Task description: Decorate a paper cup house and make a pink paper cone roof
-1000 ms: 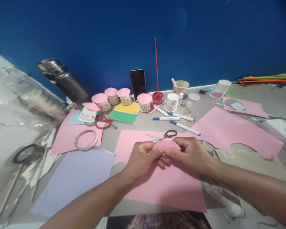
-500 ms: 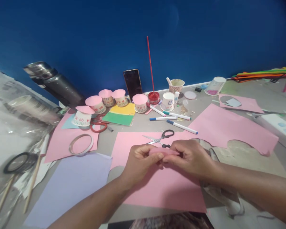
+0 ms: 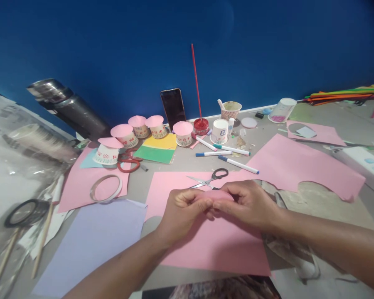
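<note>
Between my two hands is a small curved piece of pink paper (image 3: pixel 216 195). My left hand (image 3: pixel 185 209) pinches its left side, thumb on the near edge. Its right side is gripped by my right hand (image 3: pixel 247 203), and the two thumbs nearly meet at the middle. The fingers behind the paper are partly hidden. Below lies a large pink sheet (image 3: pixel 218 245) with a rounded cut at its left edge. Scissors with black handles (image 3: pixel 207 181) rest spread on that sheet just beyond my hands, one handle partly covered.
Several decorated paper cups with pink cone tops (image 3: pixel 107 154) stand at the back left. Beyond the scissors lie markers (image 3: pixel 213 154), an uncovered cup (image 3: pixel 220 132) and a red pot (image 3: pixel 201 126). A tape roll (image 3: pixel 106 189), lilac sheet (image 3: pixel 93 245) and dark flask (image 3: pixel 71 112) are left.
The pink paper piece has turned slightly between my fingers, and my right fingers have shifted a little to the left along it. Both hands keep hold of it.
</note>
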Demonstrator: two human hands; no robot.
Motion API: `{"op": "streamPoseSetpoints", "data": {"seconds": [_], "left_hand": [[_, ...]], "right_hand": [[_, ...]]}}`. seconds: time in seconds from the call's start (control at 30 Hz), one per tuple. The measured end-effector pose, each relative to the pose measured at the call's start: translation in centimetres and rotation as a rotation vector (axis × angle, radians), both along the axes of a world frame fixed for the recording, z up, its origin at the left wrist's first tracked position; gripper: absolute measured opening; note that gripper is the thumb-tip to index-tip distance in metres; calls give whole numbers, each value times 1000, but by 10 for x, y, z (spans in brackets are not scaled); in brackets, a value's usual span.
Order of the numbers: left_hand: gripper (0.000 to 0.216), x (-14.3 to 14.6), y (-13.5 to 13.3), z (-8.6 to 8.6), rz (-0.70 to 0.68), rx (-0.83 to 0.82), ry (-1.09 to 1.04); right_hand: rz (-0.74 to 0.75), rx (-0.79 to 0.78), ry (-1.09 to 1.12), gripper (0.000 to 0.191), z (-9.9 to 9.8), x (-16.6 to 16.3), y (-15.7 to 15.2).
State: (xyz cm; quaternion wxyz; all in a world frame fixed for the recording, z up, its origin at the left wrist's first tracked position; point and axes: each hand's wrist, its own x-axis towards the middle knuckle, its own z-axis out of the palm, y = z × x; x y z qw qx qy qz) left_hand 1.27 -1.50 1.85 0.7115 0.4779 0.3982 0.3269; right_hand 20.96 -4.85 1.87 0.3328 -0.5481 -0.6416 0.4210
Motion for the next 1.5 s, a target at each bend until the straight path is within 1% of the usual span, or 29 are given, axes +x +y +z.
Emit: {"op": "streamPoseSetpoints", "data": {"seconds": [0.1,0.17,0.23,0.33,0.4,0.53,0.67,0.87,0.97,1.1,1.2,1.3,1.4,1.5], "left_hand": [[29,1,2,0,-47,-45,-25],[34,2,3,-3,-68,-78,-33],[37,2,5,-7,-82,-112,-44],[42,2,7,-11,-90,-138,-34],[43,2,7,-11,-89,-140,-11],[41,2,5,-8,-79,-119,24],[41,0,5,-7,-71,-92,45],[42,-1,7,-6,-78,-99,25],[43,-1,7,-9,-86,-114,6],[40,-2,6,-17,-84,-180,-48],[40,-2,6,-20,-111,-211,-76],[42,-2,7,-19,-155,-211,-64],[39,-2,7,-17,-143,-170,-25],[37,-2,8,-14,-114,-120,22]], "right_hand": [[-7,-97,79,31,3,-1,1],[2,-132,117,31,3,-1,1],[2,-89,80,32,2,-1,2],[-15,25,-27,37,-1,1,2],[-26,47,-60,38,-2,1,3],[-41,11,-66,38,0,0,4],[-39,-56,4,33,3,-1,4],[-50,-111,33,30,3,0,6],[-31,-143,75,28,2,0,6],[-47,-214,121,30,2,-1,6],[-52,-200,101,32,4,-2,5],[-36,-206,110,35,7,-2,4],[-22,-231,134,39,8,-2,4],[-6,-185,122,35,8,-1,5]]}}
